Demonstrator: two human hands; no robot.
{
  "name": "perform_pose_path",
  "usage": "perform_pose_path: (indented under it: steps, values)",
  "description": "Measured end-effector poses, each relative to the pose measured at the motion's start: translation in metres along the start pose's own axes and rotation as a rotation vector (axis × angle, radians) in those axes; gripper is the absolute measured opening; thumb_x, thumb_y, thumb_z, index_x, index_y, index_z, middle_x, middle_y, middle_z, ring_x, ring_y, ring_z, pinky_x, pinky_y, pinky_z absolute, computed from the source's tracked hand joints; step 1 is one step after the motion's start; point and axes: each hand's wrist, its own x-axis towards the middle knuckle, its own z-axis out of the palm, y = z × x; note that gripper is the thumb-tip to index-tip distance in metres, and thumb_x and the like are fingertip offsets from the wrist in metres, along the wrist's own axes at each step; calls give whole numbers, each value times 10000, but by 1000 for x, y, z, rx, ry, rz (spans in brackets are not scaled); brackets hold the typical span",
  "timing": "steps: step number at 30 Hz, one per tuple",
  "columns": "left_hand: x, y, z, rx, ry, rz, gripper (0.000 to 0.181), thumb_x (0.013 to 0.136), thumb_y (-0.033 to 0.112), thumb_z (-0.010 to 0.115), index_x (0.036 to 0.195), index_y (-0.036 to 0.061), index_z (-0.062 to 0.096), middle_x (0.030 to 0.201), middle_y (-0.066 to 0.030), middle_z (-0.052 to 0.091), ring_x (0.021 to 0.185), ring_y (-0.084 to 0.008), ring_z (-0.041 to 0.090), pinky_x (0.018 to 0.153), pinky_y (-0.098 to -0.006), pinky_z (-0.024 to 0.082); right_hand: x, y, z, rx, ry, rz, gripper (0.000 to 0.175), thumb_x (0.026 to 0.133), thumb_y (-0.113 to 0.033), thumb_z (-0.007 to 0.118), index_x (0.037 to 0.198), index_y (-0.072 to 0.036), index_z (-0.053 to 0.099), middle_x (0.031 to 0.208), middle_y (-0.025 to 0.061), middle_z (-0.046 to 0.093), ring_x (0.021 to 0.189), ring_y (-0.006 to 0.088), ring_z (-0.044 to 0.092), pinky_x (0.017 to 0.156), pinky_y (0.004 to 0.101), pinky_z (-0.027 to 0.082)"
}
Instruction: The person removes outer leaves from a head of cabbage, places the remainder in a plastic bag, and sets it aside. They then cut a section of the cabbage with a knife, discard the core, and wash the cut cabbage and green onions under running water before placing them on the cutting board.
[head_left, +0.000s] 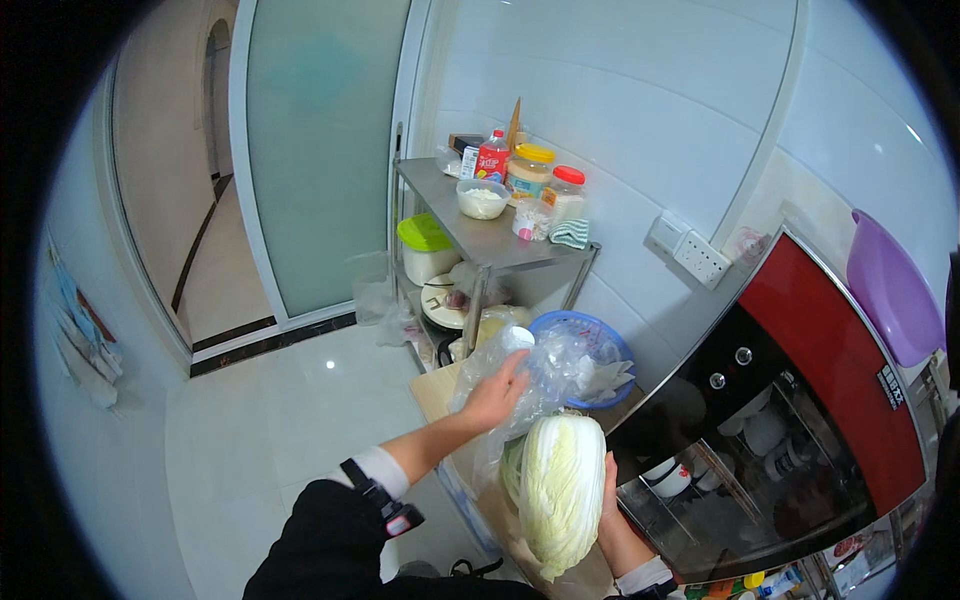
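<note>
A pale napa cabbage (564, 487) is held up in front of me by my right hand (609, 487), which grips its right side; most of those fingers are hidden behind it. My left hand (495, 397) lies against a crumpled clear plastic bag (551, 379), and whether its fingers pinch the film cannot be made out. Something green (511, 469), partly hidden, shows behind the cabbage's left side. Beneath them is a light wooden surface (429, 386). Just beyond, a blue plastic basket (626, 346) contains more crumpled clear plastic.
A metal shelf rack (480, 244) carries jars, a bottle and a bowl of white stuff (482, 200). On its lower level is a green-lidded tub (429, 259). At right stands a red and black dish cabinet (750, 420) with a purple basin (892, 289) on top. A frosted sliding door (322, 150) is at left.
</note>
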Motion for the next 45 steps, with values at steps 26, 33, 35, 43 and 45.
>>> perform_pose_path:
  steps: [26, 33, 35, 43, 45]
  values:
    - [-16, -128, -57, -889, -203, -768, 120, 713, -70, 513, 773, 33, 524, 701, -60, 508, 690, -190, 557, 614, -344, 519, -17, 59, 53, 16, 219, -195, 753, 805, -627, 380, 1305, -63, 365, 1254, 142, 464, 1112, 280, 478, 959, 386, 371]
    - [-49, -110, -67, -780, -403, -663, 214, 653, -89, 475, 817, 38, 526, 661, -40, 481, 568, -141, 476, 479, -264, 390, -16, 85, 71, 68, 245, -74, 736, 807, -620, 381, 1290, -65, 391, 1242, 146, 475, 1096, 286, 484, 953, 387, 371]
    - [-49, -89, -67, -781, -451, -584, 188, 675, -67, 496, 830, 32, 529, 670, -29, 490, 561, -121, 467, 479, -255, 385, -15, 100, 74, 85, 242, -29, 745, 800, -625, 387, 1289, -63, 391, 1241, 149, 475, 1101, 287, 483, 953, 386, 371]
    - [-76, -15, -54, -262, -723, 96, 236, 804, 54, 537, 1032, 27, 593, 807, -14, 596, 673, -53, 510, 592, -223, 435, -28, 152, 69, 170, 187, 86, 741, 788, -611, 414, 1295, -71, 380, 1262, 140, 459, 1124, 286, 474, 961, 402, 372]
    - [-88, -1, -52, -143, -754, 377, 229, 809, 90, 558, 1030, 90, 619, 841, -50, 633, 657, -138, 584, 595, -275, 476, -34, 167, 59, 151, 206, 63, 739, 789, -605, 423, 1297, -70, 375, 1258, 137, 462, 1121, 280, 476, 958, 395, 375]
